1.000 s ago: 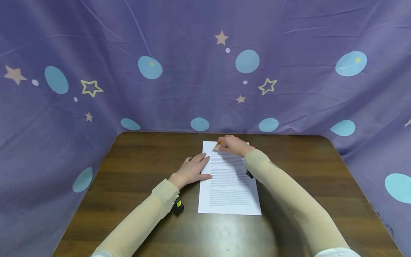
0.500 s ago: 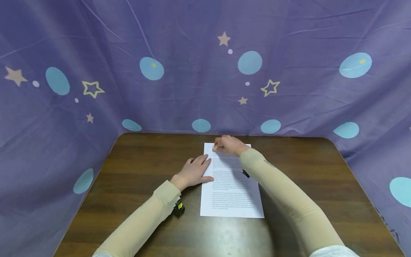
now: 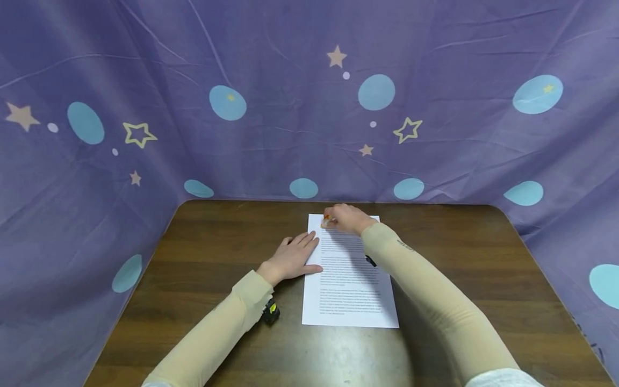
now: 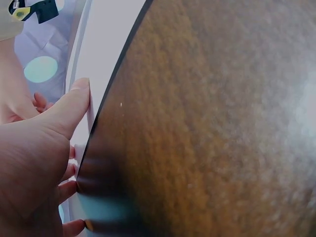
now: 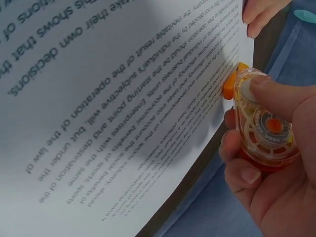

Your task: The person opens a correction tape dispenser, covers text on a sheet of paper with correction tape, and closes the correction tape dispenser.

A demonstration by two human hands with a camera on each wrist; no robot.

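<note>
A printed sheet of paper (image 3: pixel 350 317) lies on the wooden table. My left hand (image 3: pixel 291 259) rests on its left edge with fingers and thumb spread; in the left wrist view that hand (image 4: pixel 39 148) lies along the edge of the sheet (image 4: pixel 101 44). Near the top left of the page, my right hand (image 3: pixel 349 219) grips a small clear and orange correction tape (image 3: pixel 327 220). The right wrist view shows thumb and fingers of the hand (image 5: pixel 291 163) around the tape's round body (image 5: pixel 264 123), its orange tip at the lines of text on the paper (image 5: pixel 74 148).
The brown wooden table (image 3: pixel 217 236) extends on both sides of the sheet. A purple curtain (image 3: pixel 290 80) with stars and blue spots hangs behind the table and at its sides. Small black devices (image 3: pixel 271 312) are strapped at both wrists.
My right hand, with the correction tape, has moved slightly left near the top of the page compared with a second ago. My left hand stays on the sheet's left edge.
</note>
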